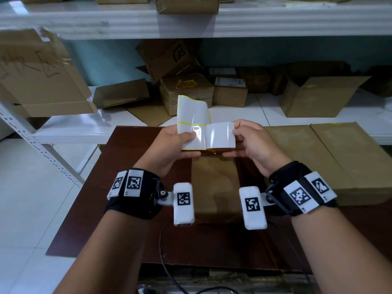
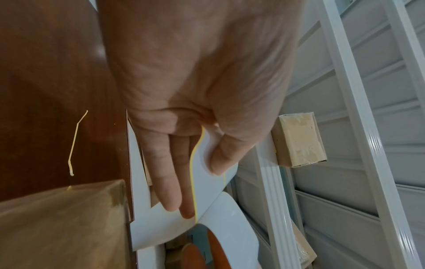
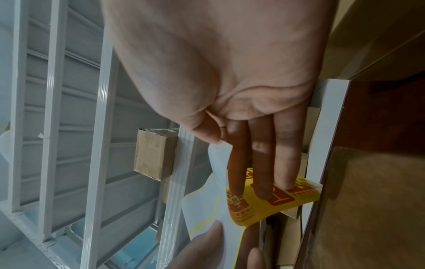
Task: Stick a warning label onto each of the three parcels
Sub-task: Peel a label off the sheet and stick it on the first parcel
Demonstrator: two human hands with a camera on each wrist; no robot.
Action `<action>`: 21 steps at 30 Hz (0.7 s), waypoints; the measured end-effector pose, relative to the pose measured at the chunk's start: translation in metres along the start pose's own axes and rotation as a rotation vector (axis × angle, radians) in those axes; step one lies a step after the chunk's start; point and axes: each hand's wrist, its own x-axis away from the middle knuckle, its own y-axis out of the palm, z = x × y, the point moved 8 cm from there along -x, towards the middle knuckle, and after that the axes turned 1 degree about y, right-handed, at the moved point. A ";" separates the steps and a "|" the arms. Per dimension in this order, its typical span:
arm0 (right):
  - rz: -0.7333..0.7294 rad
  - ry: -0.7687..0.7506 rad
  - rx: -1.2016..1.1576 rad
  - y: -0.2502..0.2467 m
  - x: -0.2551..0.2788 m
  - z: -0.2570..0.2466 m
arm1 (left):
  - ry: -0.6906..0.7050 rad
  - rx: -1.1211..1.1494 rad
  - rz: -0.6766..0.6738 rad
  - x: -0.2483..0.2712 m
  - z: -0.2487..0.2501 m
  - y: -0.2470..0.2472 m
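My left hand (image 1: 187, 143) pinches a glossy white label backing sheet (image 1: 191, 115) with thin yellow edges, thumb on top. My right hand (image 1: 233, 134) pinches the right edge of a warning label (image 1: 220, 134) that meets the sheet at a crease. Its white back faces up. In the right wrist view the yellow and red printed face of the label (image 3: 264, 209) lies under my fingers (image 3: 260, 163). A brown parcel (image 1: 214, 187) lies on the table right below both hands. Two more flat brown parcels (image 1: 297, 158) (image 1: 356, 153) lie side by side to the right.
The parcels rest on a dark brown table (image 1: 127, 187). Behind it a white shelf (image 1: 84, 128) holds several cartons, one carrying a yellow label (image 1: 186, 83). A white rack post (image 1: 42, 149) slants down the left. A black cable (image 1: 167, 262) hangs at the near edge.
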 end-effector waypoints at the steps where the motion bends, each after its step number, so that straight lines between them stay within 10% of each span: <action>1: 0.003 0.000 -0.003 -0.001 0.000 0.000 | 0.000 0.003 0.002 0.000 0.000 -0.001; 21: -0.036 0.028 0.013 0.008 0.002 0.004 | 0.002 -0.038 -0.053 0.004 0.001 0.011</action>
